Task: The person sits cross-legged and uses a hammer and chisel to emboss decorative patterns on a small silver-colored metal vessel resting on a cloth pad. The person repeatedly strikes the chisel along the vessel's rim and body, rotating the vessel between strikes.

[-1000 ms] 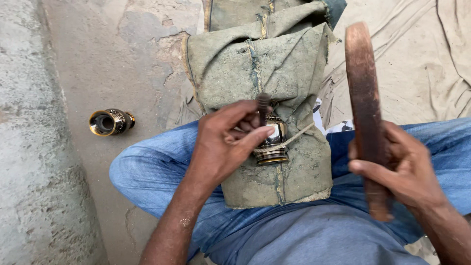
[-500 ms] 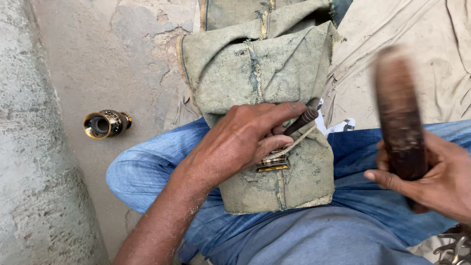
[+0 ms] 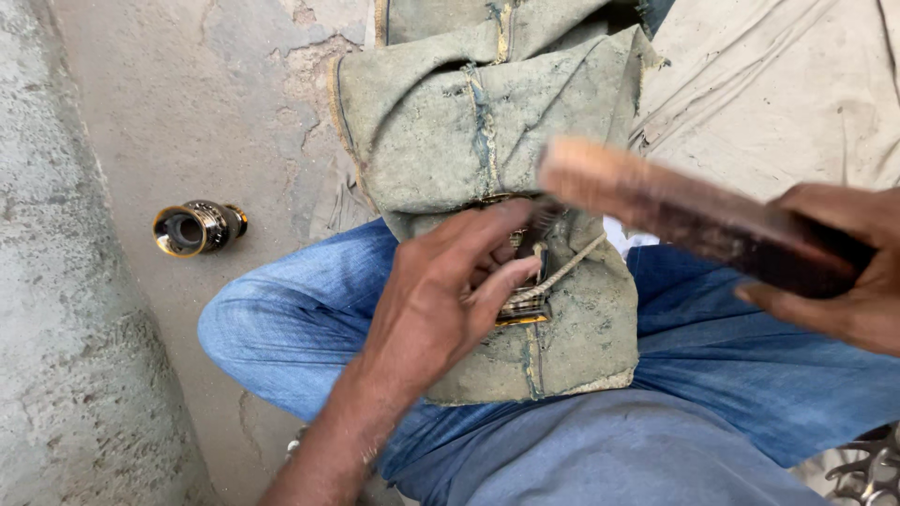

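My left hand [image 3: 448, 290] presses a small brass-coloured metal piece [image 3: 521, 305] and a thin dark tool against a folded grey-green cloth pad [image 3: 487, 141] lying over my lap in blue jeans [image 3: 300, 319]. Most of the piece is hidden under my fingers. My right hand [image 3: 839, 272] grips one end of a long, flat wooden bat [image 3: 675, 211], dark with a pale worn end. The bat is blurred and lies across the view, its free end just above my left hand's fingers.
A second brass ring-shaped fitting [image 3: 195, 228] lies on the cracked concrete floor [image 3: 187, 112] to the left. A rough concrete wall [image 3: 56, 356] runs along the left edge. Pale cloth [image 3: 778, 94] covers the ground at the upper right. Some metal parts [image 3: 867, 468] show at the bottom right corner.
The wooden bat has swung down from upright on the right to nearly level over my left hand. My left hand has stayed on the metal piece, fingers shifting slightly.
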Motion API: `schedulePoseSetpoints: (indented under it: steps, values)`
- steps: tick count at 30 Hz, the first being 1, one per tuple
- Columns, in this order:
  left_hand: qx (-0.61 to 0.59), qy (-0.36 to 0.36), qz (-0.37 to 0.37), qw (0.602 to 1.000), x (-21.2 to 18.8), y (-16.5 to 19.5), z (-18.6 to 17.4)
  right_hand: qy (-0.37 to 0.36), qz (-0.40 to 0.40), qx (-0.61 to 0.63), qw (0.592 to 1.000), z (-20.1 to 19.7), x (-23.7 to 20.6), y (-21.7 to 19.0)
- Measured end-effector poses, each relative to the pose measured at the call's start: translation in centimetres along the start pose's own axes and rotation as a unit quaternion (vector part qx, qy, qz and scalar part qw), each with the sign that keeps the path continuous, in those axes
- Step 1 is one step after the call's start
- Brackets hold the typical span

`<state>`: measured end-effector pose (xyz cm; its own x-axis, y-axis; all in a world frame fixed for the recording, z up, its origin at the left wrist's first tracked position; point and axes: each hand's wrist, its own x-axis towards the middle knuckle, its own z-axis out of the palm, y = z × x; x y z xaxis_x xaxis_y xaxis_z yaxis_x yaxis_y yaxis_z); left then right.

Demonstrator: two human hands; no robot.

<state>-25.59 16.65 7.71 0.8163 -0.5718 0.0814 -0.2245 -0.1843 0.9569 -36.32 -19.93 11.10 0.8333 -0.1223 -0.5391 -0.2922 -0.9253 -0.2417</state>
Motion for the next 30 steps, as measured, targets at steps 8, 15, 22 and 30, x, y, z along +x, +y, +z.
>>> schedulePoseSetpoints:
  steps: [8,15,22,30]
  values:
    - [-0.074,0.187,-0.144,0.969,-2.3,0.6,4.4,-0.005,-0.035,-0.097,0.995,-5.6,5.1,-3.9]
    - [-0.022,0.211,-0.123,0.969,-1.9,1.9,5.3,-0.013,-0.180,-0.035,0.983,-5.5,6.4,-5.2]
    - [0.040,0.069,-0.071,0.994,-0.2,2.8,3.3,0.000,-0.244,0.071,0.967,-4.4,5.0,-1.2]
    - [0.100,-0.026,-0.007,0.995,1.5,3.7,2.0,0.025,-0.020,0.107,0.994,-0.3,-2.1,-1.0]
